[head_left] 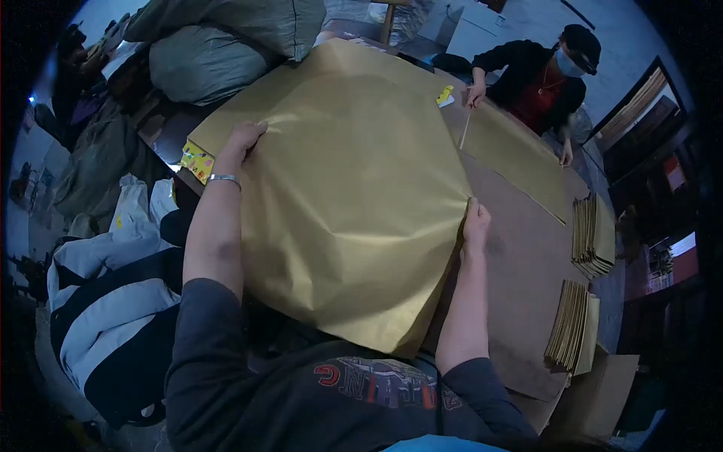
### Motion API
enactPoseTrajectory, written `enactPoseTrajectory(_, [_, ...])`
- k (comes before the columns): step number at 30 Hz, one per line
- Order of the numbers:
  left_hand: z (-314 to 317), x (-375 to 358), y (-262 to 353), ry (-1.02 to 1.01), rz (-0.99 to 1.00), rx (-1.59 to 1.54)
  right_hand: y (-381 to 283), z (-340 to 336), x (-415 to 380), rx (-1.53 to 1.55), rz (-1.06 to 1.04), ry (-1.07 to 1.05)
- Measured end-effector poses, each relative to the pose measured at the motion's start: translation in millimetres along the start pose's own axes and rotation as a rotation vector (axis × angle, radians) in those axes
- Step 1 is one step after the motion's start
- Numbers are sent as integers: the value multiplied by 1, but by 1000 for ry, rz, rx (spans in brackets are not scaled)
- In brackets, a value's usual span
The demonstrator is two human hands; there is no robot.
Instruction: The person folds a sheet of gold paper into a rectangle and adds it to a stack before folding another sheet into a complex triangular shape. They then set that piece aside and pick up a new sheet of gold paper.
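Note:
A large sheet of brown kraft paper point(361, 166) spreads in front of me, its near part bulging and hanging over the table edge towards my body. My left hand point(245, 140) grips the paper on its left part, with creases running out from the fingers. At the right edge of the sheet, my right hand point(476, 223) pinches the paper between thumb and fingers. The fingertips of both hands are partly hidden. A yellow patterned packet point(197, 161) lies by the sheet's left corner, close to my left forearm.
Across the brown table point(520, 279), a co-worker point(553, 75) handles another brown paper sheet point(512, 154). Two stacks of folded brown paper, one farther off point(595, 235) and one nearer point(571, 325), stand along the right edge. Big grey sacks point(218, 56) rise at the back left.

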State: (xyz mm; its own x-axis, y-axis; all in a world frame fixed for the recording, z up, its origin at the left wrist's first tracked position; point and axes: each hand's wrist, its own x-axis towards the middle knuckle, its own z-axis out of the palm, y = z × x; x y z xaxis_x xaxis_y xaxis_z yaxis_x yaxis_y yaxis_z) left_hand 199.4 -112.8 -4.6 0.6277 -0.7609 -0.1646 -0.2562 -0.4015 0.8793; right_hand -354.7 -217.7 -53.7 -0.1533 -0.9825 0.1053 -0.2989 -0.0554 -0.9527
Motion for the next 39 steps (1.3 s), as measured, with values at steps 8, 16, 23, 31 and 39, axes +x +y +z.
enactPoseTrajectory(8, [-38,-87,77,-102,148,-627,-123,-61,-20,300,-287,166])
enactPoseTrajectory(16, [-37,-177,155,-169,717,-898,-205,-173,-69,447,-650,408])
enactPoseTrajectory(23, [-11,-238,201,-333,922,-890,-229,-269,-119,334,-664,760])
enactPoseTrajectory(31, [44,-192,204,-722,763,-803,-242,-369,-129,-62,-668,900])
enactPoseTrajectory(39, [240,-197,178,-497,356,-414,-85,-444,-10,-664,-38,576])
